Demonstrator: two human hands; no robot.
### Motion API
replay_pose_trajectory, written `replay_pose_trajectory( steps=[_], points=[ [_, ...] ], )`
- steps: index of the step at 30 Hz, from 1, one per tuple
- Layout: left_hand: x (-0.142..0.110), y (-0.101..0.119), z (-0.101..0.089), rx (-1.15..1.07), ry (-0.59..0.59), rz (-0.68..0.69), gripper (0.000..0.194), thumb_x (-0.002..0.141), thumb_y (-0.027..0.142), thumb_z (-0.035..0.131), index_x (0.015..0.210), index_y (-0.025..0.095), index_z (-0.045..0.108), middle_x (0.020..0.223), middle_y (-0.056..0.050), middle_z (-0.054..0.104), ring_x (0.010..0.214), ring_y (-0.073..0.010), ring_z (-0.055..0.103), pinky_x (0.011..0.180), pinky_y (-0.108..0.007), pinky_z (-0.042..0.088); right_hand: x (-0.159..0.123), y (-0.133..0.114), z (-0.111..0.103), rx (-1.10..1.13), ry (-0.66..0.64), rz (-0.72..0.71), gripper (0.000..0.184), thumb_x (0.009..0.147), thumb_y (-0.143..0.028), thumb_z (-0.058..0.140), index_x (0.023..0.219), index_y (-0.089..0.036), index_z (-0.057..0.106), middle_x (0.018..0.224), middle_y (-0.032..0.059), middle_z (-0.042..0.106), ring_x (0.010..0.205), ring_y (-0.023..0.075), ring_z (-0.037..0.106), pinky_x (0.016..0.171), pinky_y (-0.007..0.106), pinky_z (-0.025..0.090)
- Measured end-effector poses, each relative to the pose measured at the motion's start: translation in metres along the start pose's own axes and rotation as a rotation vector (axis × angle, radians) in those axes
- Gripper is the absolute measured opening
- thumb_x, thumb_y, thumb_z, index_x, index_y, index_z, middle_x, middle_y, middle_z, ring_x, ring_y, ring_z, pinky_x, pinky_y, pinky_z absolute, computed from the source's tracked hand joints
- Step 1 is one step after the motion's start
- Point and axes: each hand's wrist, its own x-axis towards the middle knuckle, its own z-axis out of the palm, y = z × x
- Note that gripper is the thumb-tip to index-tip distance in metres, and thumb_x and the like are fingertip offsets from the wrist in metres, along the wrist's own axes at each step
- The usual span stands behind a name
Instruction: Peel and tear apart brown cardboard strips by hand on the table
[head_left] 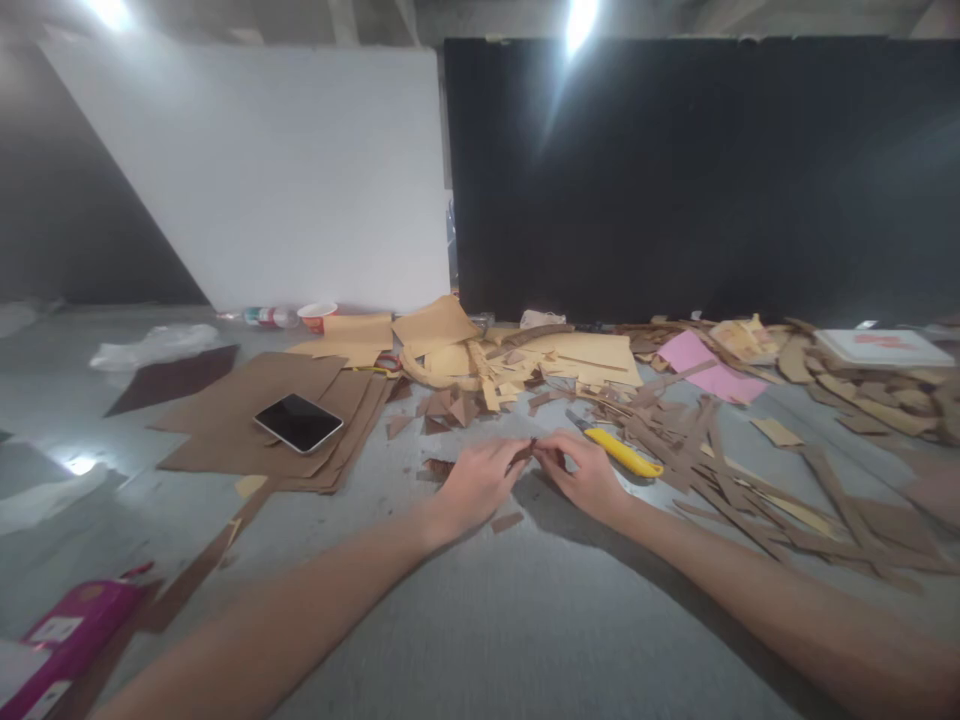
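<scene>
My left hand (478, 482) and my right hand (583, 474) meet fingertip to fingertip over the grey surface, both pinched on one small brown cardboard piece (529, 451) between them. A yellow utility knife (621, 451) lies just right of my right hand, touching neither hand. Small brown scraps (507, 521) lie under and around the hands.
A phone (298, 422) rests on a stack of brown cardboard sheets (247, 410) at the left. Cardboard offcuts and strips (750, 480) litter the right side, with a pink sheet (709, 368). A pink box (67, 630) sits near left. White and black boards stand behind.
</scene>
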Motion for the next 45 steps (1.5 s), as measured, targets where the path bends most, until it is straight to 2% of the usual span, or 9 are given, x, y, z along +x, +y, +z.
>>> replay_pose_trajectory(
  steps=[8, 15, 23, 26, 31, 36, 45],
  points=[
    [0.002, 0.003, -0.003, -0.017, -0.066, -0.019, 0.024, 0.113, 0.027, 0.051, 0.133, 0.022, 0.063, 0.119, -0.008, 0.078, 0.11, -0.0252, 0.076, 0.094, -0.039, 0.061, 0.003, 0.001, -0.002, 0.018, -0.105, 0.03, 0.032, 0.11, -0.042, 0.053, 0.092, -0.023, 0.071, 0.081, 0.0051, 0.069, 0.074, 0.0204, 0.062, 0.069, 0.032, 0.049],
    [0.004, 0.003, -0.003, 0.031, -0.151, -0.075, 0.016, 0.11, 0.022, 0.054, 0.121, 0.022, 0.066, 0.112, -0.008, 0.074, 0.106, -0.0253, 0.073, 0.088, -0.036, 0.061, 0.002, 0.003, 0.001, -0.043, -0.146, 0.053, 0.033, 0.109, -0.04, 0.054, 0.085, -0.023, 0.07, 0.078, 0.0044, 0.067, 0.071, 0.0197, 0.06, 0.065, 0.031, 0.046],
    [0.009, -0.002, 0.003, 0.156, -0.012, -0.012, 0.024, 0.112, 0.029, 0.053, 0.119, 0.018, 0.073, 0.113, -0.012, 0.075, 0.112, -0.0292, 0.069, 0.103, -0.048, 0.056, 0.002, 0.001, -0.004, -0.045, -0.019, 0.086, 0.029, 0.108, -0.037, 0.054, 0.085, -0.023, 0.064, 0.079, 0.0034, 0.067, 0.073, 0.0202, 0.06, 0.068, 0.032, 0.046],
    [0.01, -0.006, 0.004, 0.106, -0.03, -0.056, 0.029, 0.115, 0.029, 0.047, 0.121, 0.02, 0.074, 0.112, -0.01, 0.078, 0.105, -0.0266, 0.072, 0.097, -0.044, 0.059, 0.002, -0.002, -0.005, -0.04, -0.063, 0.073, 0.029, 0.109, -0.036, 0.052, 0.084, -0.023, 0.063, 0.079, 0.0032, 0.066, 0.073, 0.0202, 0.06, 0.069, 0.032, 0.046],
    [0.009, -0.005, 0.002, 0.058, -0.04, -0.118, 0.033, 0.116, 0.032, 0.043, 0.137, 0.023, 0.068, 0.107, -0.008, 0.078, 0.103, -0.0242, 0.074, 0.093, -0.039, 0.061, 0.004, -0.001, -0.004, -0.045, -0.071, 0.057, 0.022, 0.107, -0.031, 0.052, 0.093, -0.023, 0.067, 0.082, 0.0034, 0.067, 0.074, 0.0199, 0.061, 0.07, 0.032, 0.047],
    [0.009, -0.001, 0.0, 0.023, -0.034, -0.133, 0.03, 0.116, 0.03, 0.044, 0.131, 0.024, 0.069, 0.108, -0.007, 0.077, 0.103, -0.0234, 0.075, 0.093, -0.037, 0.061, 0.003, 0.002, -0.002, -0.03, -0.049, 0.064, 0.016, 0.104, -0.027, 0.055, 0.099, -0.024, 0.07, 0.088, 0.0045, 0.071, 0.077, 0.0208, 0.064, 0.073, 0.033, 0.05],
    [0.008, -0.002, 0.0, -0.06, -0.009, -0.193, 0.025, 0.115, 0.03, 0.048, 0.126, 0.024, 0.069, 0.113, -0.007, 0.078, 0.107, -0.0238, 0.076, 0.096, -0.039, 0.061, 0.002, 0.003, -0.002, -0.025, -0.073, 0.063, 0.013, 0.105, -0.028, 0.054, 0.101, -0.024, 0.066, 0.088, 0.0043, 0.067, 0.077, 0.0204, 0.062, 0.071, 0.032, 0.05]
  ],
)
